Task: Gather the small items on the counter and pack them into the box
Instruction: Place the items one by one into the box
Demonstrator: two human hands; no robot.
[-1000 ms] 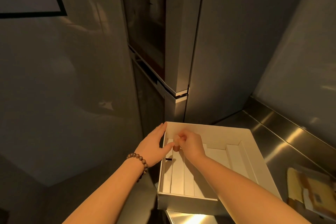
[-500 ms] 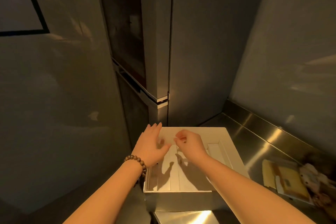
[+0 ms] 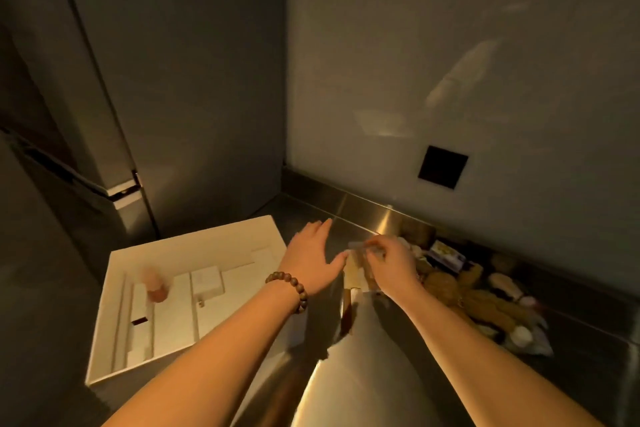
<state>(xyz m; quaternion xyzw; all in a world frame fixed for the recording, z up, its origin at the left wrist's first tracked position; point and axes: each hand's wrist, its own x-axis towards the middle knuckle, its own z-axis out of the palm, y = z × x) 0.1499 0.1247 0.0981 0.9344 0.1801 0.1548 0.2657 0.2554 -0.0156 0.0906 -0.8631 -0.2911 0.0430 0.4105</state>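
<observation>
My left hand hovers flat over the steel table, fingers spread and its grip wide open, holding nothing; a beaded bracelet sits on that wrist. My right hand is just beside it, fingers curled in a pinch around something pale and blurred at the fingertips; I cannot tell what it is or how firmly it is held. The white box stands open to the left of both hands, its inside split by white dividers, with a small reddish-brown item, blurred, in one of the left compartments. The small items, tan and white and too blurred to name, lie heaped on the table to the right of my right hand, near the back wall.
</observation>
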